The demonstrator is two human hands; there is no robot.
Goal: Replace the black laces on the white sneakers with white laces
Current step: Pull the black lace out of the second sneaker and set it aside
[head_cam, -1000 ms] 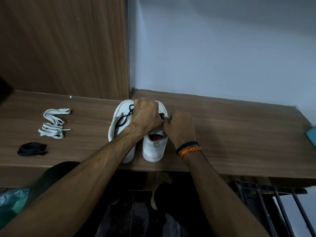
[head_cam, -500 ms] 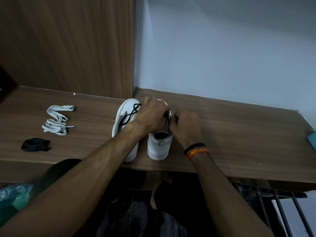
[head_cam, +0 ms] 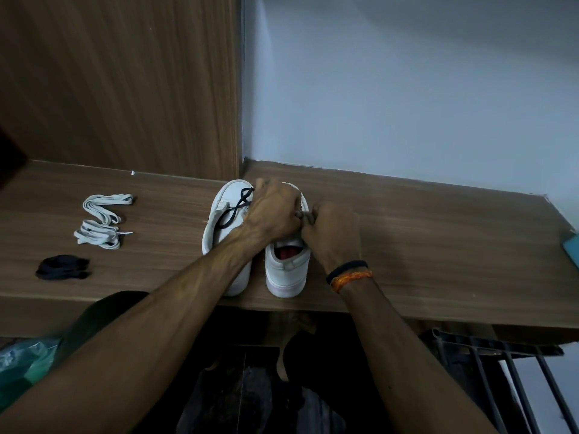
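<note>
Two white sneakers stand side by side on the wooden shelf (head_cam: 438,245), toes to the wall. The left sneaker (head_cam: 224,227) has a loose black lace (head_cam: 235,208) lying across its top. My left hand (head_cam: 272,211) covers the lacing of the right sneaker (head_cam: 286,274), whose red insole shows. My right hand (head_cam: 333,234) sits against it. The fingers of both hands are curled and pinch a dark lace end between them, just above the right sneaker's tongue. Two bundled white laces (head_cam: 100,220) lie far left, with a dark lace bundle (head_cam: 62,267) in front of them.
A wood panel (head_cam: 125,89) and a pale wall (head_cam: 407,89) close the back of the shelf. A teal object (head_cam: 571,249) sits at the shelf's right edge. Below the shelf are a dark metal rack (head_cam: 501,371) at the right and a plastic bag (head_cam: 18,355) at the left.
Both hands stay at the right sneaker's lacing and have drawn closer together, fingertips now meeting. The sneakers and lace bundles have not moved.
</note>
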